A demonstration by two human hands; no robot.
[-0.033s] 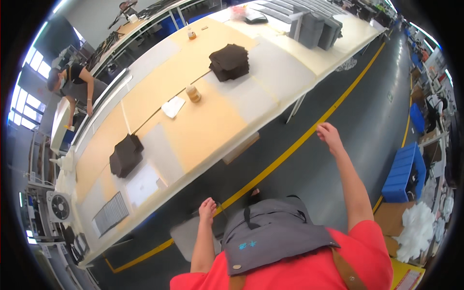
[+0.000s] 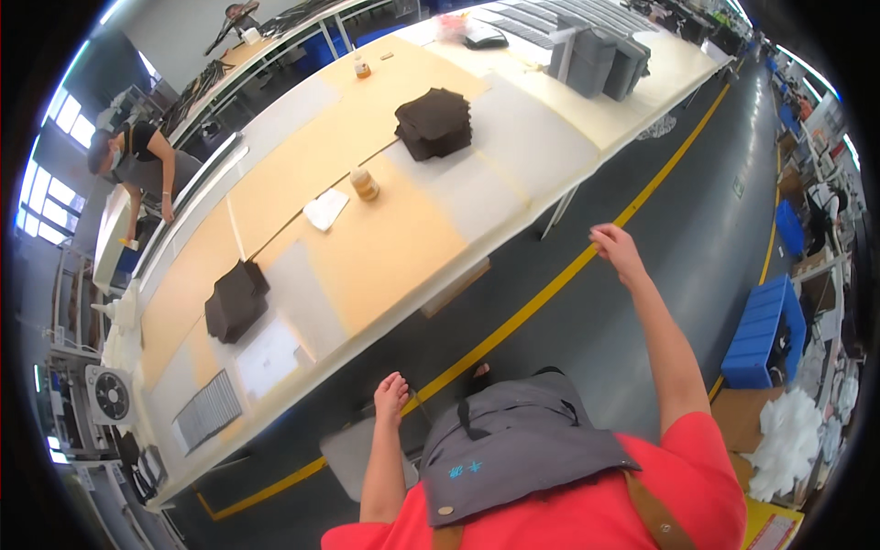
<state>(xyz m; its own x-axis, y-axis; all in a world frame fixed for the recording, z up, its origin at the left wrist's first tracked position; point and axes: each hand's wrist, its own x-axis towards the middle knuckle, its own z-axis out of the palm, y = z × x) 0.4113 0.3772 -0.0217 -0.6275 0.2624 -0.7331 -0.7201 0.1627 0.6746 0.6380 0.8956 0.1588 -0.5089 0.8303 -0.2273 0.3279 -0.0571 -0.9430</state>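
Note:
Over the grey floor, my right hand (image 2: pixel 618 250) hangs in the air with its fingers curled in, and nothing shows in it. My left hand (image 2: pixel 391 394) is closed loosely too, above a grey stool (image 2: pixel 353 456) beside the table's front edge; no object shows between its fingers. Neither hand touches the long worktable (image 2: pixel 385 266). On the table lie a stack of dark brown cut pieces (image 2: pixel 434 124) and a second dark stack (image 2: pixel 236 301) farther left. Between them are a small jar (image 2: pixel 365 185) and a white paper (image 2: pixel 325 210).
Grey bins (image 2: pixel 598 60) stand at the table's far right end. At its left end lie striped grey strips (image 2: pixel 207 412) near a fan (image 2: pixel 109 392). Across the table a person (image 2: pixel 147 165) bends over work. A blue crate (image 2: pixel 763 335) sits right of the aisle.
My right hand has shifted slightly left and up in the view. My left hand is nearly in the same place, and the table's things stay put.

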